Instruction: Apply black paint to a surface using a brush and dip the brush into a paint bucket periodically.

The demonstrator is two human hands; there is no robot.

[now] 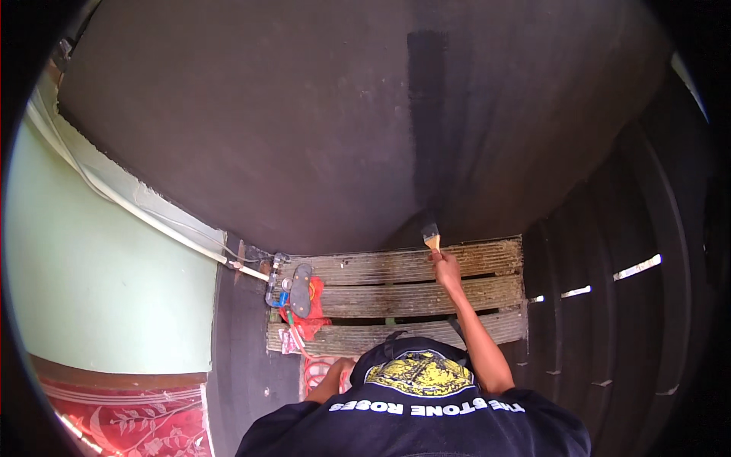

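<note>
Paintbrush (432,238) is gripped by the handle in the right hand (446,268), bristles set against the dark wall (304,137) beyond the wooden pallet (396,266). Left hand is hidden near the red basket (318,372); its grip cannot be determined.

Sandal (301,289) on wooden slat platform (381,298)

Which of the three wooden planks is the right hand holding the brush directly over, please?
The farthest plank, next to the dark wall; the right hand and paintbrush are over it.
</note>
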